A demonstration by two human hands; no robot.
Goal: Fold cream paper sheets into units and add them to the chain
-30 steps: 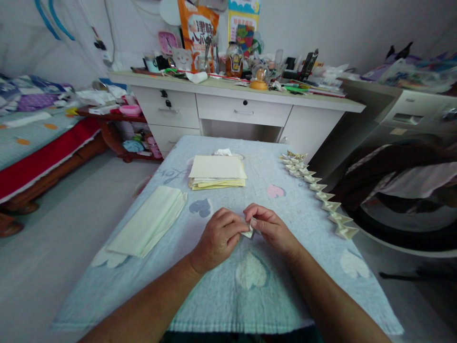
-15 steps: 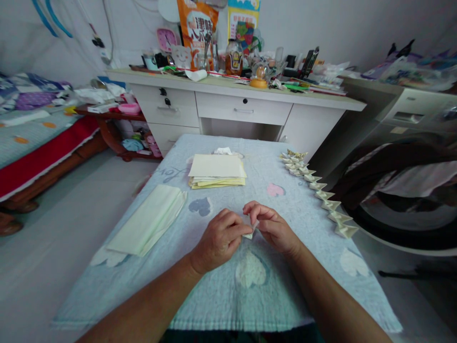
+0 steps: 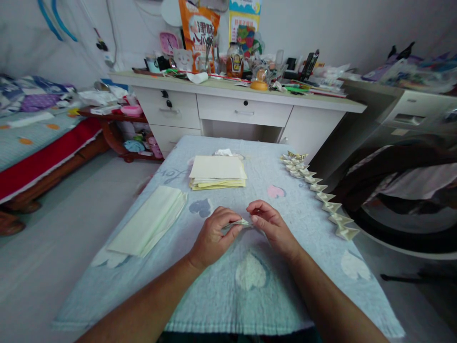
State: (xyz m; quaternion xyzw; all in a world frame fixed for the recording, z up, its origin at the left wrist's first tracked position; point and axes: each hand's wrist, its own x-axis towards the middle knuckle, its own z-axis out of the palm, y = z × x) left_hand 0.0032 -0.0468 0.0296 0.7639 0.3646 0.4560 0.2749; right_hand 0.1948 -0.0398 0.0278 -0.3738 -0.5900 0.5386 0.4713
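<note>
A small folded piece of paper [image 3: 243, 222] is held just above the cloth-covered table [image 3: 285, 286]. My left hand [image 3: 216, 234] pinches its left part between thumb and fingers. At its right end is my right hand [image 3: 272, 226], thumb and fingertips closed near the paper's edge; the exact grip is partly hidden. Beyond my hands lies a stack of cream and yellow paper [image 3: 217, 167]. To the left rests a bundle of pale green paper sheets [image 3: 146, 221]. A row of folded paper pieces [image 3: 324, 196] runs along the table's right side.
Behind the table stands a white desk [image 3: 246, 109] crowded with jars, bags and small items. A washing machine [image 3: 410, 114] with dark cloth in its door is on the right. The bed [image 3: 53, 143] and a low wooden stand [image 3: 107, 116] are at the left.
The folded paper has turned from upright to a flatter, more sideways position. My left hand has rolled so its thumb shows below the paper, and my right fingers have shifted slightly.
</note>
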